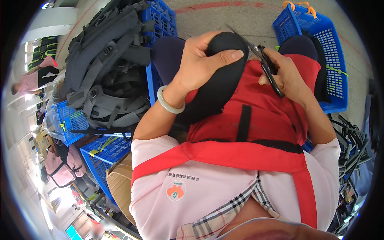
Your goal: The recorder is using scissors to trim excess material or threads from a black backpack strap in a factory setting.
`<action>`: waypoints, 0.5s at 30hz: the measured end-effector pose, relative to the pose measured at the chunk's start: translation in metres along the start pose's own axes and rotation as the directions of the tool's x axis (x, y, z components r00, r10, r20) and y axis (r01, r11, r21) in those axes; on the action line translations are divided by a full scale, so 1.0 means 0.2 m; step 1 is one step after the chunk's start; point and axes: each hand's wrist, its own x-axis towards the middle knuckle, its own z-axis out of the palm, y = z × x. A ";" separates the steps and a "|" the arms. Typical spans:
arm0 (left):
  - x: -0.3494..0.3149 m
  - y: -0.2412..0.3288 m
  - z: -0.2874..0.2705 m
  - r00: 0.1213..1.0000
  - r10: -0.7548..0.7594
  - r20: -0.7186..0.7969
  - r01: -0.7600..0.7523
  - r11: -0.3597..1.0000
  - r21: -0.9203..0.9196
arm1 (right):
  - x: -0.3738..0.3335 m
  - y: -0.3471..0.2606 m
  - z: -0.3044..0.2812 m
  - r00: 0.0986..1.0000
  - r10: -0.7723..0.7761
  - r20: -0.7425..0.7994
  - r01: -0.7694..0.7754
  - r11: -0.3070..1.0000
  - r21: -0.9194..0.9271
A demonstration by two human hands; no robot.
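Note:
My left hand (199, 66) is closed around a black padded piece (220, 86) with a rounded end, which looks like a padded strap. The thumb presses on its face and the fingers are behind it, hidden. From there the piece runs down over the red apron (264, 116) on my lap. In my right hand (291, 78) is a pair of scissors (273, 81) with black handles. Fingers and thumb are in the handle loops. The blades point up and left, close by the edge of the padded piece; whether they touch it I cannot tell.
Dark grey backpack harness parts with buckles (102, 76) are heaped at my left against a blue crate (162, 20). Another blue crate (337, 76) stands at my right, above a pile of black strips (352, 140). Farther left are more crates (102, 154) and a person (34, 80).

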 end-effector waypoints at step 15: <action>-0.19 0.19 0.10 0.909 0.220 0.354 -0.351 0.862 0.367 | 0.10 0.24 -0.20 0.927 -0.179 -0.330 0.368 0.610 0.702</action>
